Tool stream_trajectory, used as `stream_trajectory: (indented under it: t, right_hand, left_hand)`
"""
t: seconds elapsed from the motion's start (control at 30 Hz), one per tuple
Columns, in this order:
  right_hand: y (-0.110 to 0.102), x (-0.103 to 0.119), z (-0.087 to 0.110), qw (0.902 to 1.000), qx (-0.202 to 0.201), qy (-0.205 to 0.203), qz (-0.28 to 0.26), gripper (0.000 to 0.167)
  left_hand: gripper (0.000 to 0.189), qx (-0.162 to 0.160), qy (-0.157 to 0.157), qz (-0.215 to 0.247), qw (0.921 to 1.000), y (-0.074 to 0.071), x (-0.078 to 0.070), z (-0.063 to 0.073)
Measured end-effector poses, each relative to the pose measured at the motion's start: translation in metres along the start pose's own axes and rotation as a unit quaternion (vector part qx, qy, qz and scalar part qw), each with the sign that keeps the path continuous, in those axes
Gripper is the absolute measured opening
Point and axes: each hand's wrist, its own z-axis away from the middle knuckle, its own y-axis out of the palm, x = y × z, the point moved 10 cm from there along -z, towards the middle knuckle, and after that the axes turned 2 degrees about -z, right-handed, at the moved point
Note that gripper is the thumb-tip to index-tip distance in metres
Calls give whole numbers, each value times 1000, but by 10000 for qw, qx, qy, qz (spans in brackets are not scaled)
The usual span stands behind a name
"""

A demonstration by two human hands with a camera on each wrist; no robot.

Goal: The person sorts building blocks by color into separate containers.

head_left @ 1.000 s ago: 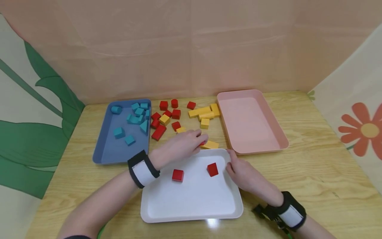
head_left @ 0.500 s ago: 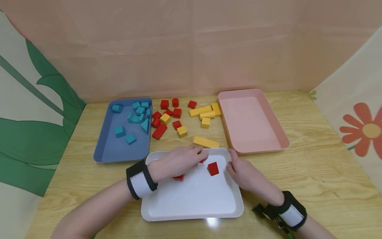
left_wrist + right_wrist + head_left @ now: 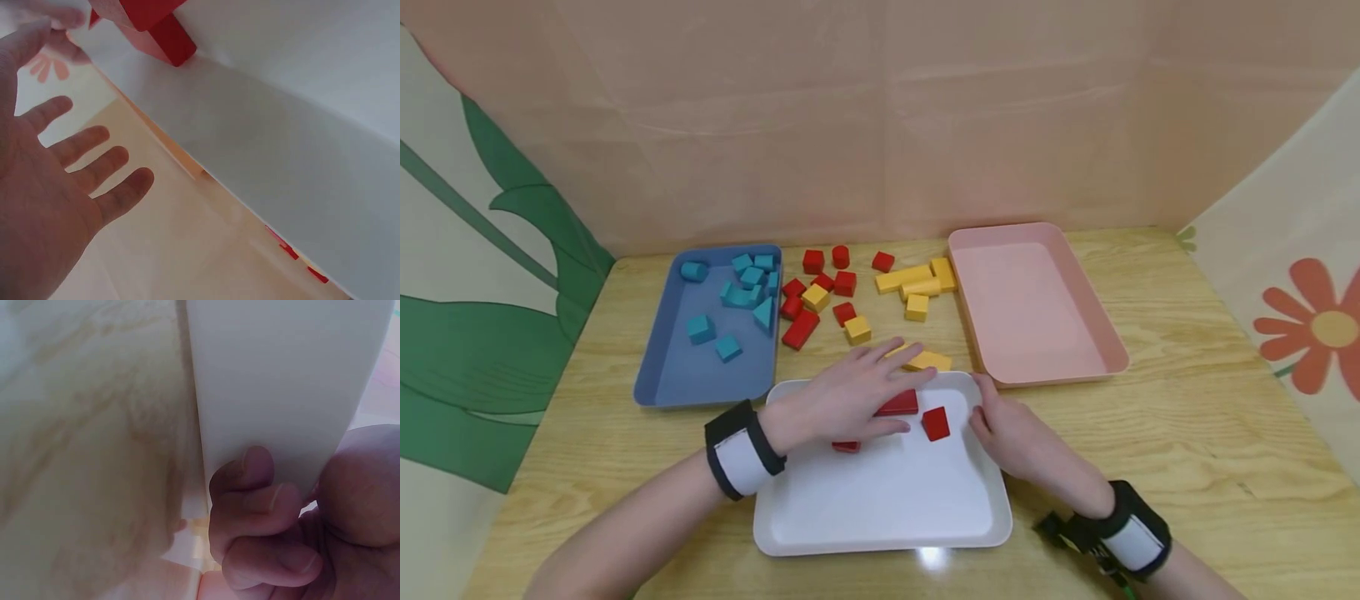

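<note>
"What's the left hand [image 3: 850,396] up to?"

"It's over the far edge of the white tray [image 3: 887,508], fingers spread well apart. A long red block [image 3: 901,404] lies in the tray beneath it, partly covered. Whether a finger touches it, I can't tell."

"And the right hand [image 3: 1018,437]?"

"Clamped on that tray's far right corner, the wall caught between thumb and curled fingers."

"Any more in there?"

"A red cube [image 3: 936,424], in plain sight between the long block and the right hand. A smaller red piece [image 3: 846,447], left of the middle, is half hidden by the left hand."

"What crowds them?"

"A yellow bar [image 3: 931,361] just past the tray's far edge; the left fingers block part of it. The pink tray [image 3: 1041,304] stands toward the right edge of the table [image 3: 1210,375], its near left corner close beside the right hand."

"There's the blue tray [image 3: 692,383] too, toward the table's left edge."

"Yes, with turquoise blocks [image 3: 702,329] in it, mostly toward its far right corner. Its near right corner comes right up by the white tray."

"And between those two, toward the table's far edge?"

"Loose red blocks [image 3: 801,330], mostly nearer the blue tray, with two yellow cubes [image 3: 857,330] among them. More yellow pieces [image 3: 921,288] bunch near the pink tray's left wall."
</note>
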Motion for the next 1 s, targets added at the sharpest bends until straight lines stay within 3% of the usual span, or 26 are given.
stream_trajectory:
  t: [0.13,0.43,0.63,0.77,1.0]
  right_hand:
    - [0,0,0,10000,-31,-45,-11,49]
    - [1,-1,0,10000,-20,34,0,49]
    - [0,0,0,10000,-37,13,-5,49]
    - [0,0,0,10000,-26,43,-56,49]
    - [0,-1,0,9999,-53,82,-72,49]
  left_hand:
    - [72,12,-119,-148,9998,-2,5,1]
    - [72,165,-464,74,9988,-13,21,11]
    - [72,54,-1003,144,9948,-19,48,22]
    - [67,-21,-1334,-47,9910,-17,69,27]
    - [60,303,-1683,-240,9850,-5,105,38]
